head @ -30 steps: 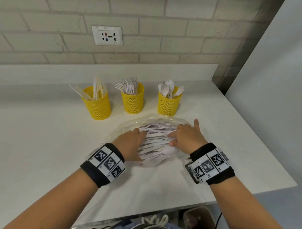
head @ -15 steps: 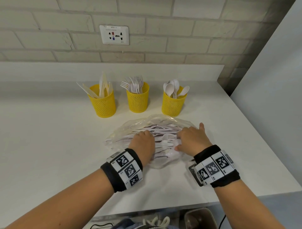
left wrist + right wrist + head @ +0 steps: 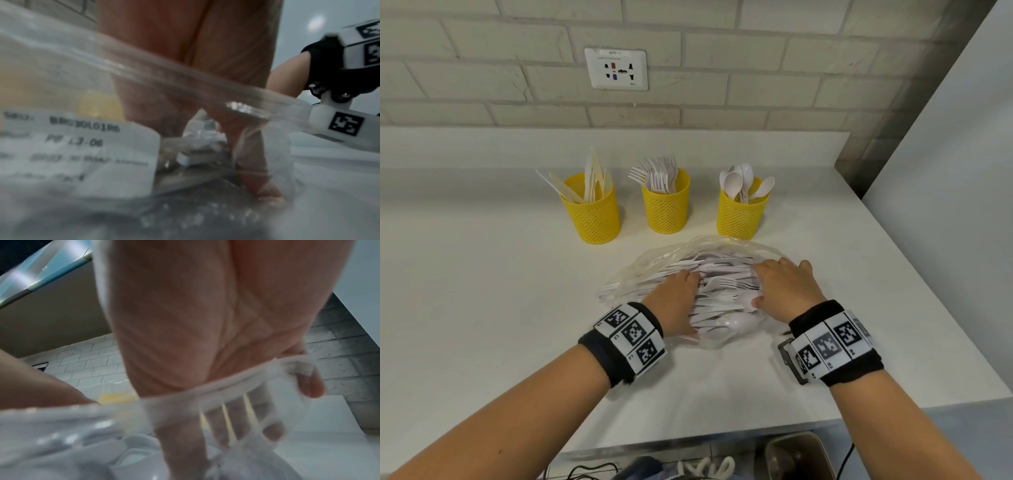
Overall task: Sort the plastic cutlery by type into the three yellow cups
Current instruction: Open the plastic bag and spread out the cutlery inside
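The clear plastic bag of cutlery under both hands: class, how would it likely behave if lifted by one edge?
The clear plastic bag looks thin and wrinkled, so it would probably sag, not hold shape. The loose white cutlery inside would likely slide to the low end. The left hand and right hand reach inside its mouth, so pieces might spill.

From my remote feed: three yellow cups of perforated plastic mesh stand on a smooth, matt white bench. The clear bag is thin, glossy, crinkled film over white plastic cutlery, and carries a matt paper label. Behind, the brick wall looks rough and painted.
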`<state>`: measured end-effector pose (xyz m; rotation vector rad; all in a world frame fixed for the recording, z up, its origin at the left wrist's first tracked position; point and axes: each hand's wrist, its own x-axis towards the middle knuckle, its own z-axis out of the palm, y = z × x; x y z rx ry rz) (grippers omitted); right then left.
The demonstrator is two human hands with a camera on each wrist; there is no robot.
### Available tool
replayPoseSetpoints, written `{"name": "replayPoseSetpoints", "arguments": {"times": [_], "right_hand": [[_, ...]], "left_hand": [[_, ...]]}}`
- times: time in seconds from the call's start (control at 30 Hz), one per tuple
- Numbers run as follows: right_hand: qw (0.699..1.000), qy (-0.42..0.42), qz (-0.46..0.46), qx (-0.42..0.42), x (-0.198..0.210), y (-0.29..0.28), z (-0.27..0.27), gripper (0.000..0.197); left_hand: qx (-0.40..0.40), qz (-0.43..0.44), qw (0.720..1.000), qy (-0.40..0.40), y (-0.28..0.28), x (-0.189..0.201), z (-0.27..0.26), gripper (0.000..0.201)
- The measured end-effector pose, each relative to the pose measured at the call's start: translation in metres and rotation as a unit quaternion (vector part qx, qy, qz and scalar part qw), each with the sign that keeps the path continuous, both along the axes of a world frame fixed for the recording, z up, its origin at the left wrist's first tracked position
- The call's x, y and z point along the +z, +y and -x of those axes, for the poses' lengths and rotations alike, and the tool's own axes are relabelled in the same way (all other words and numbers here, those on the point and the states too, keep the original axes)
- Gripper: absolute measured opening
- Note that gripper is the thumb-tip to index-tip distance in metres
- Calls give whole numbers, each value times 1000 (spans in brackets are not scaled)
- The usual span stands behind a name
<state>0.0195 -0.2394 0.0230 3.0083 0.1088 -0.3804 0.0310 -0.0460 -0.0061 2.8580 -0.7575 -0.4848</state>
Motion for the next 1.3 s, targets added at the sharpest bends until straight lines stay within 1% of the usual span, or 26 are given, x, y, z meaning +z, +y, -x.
{"name": "replayPoseSetpoints", "arguments": {"times": [0.17,0.27,0.33,0.4,0.47,0.5,0.67,0.77,0.87,0.93,1.03,1.13,1.23,1.3], "right_hand": [[999,12,27,22,1,1,-4,46],[999,12,21,35,2,3,-4,46],[999,-2,3,45,2,5,-3,45],[999,-20,-12,49,2,6,-2,38],[999,-15,-5,44,2,6,0,30],[999,-8,2,39,1,5,0,29],[999,11,16,33,-1,4,-4,38],[999,10,18,47,-1,5,-6,40],[998,-4,-5,60,-2,6,-7,38],[998,-2,-15,61,-2,7,-7,40],[998,17,5,66,-2,8,-8,47],[997,34,23,66,-3,8,-11,52],[997,36,22,69,-2,9,-13,50],[997,22,11,68,-3,8,-12,46]], "left_hand": [[-9,-8,1000,4,-1,-2,-5,99],[-1,-2,1000,3,-3,-3,-6,94],[12,-10,1000,-3,-3,-3,-6,90],[21,-14,1000,-1,-2,-4,-6,88],[24,-10,1000,1,-1,-5,-6,88],[22,-8,1000,0,-1,-6,-6,88],[6,15,1000,9,-1,-6,-9,93],[17,27,999,21,1,-7,-10,95],[38,36,998,27,2,-8,-9,96],[34,35,999,18,3,-9,-9,93],[29,15,999,2,5,-10,-10,89],[29,15,999,14,6,-10,-11,83],[26,25,999,22,7,-11,-12,74],[23,32,999,20,7,-11,-11,73]]}}
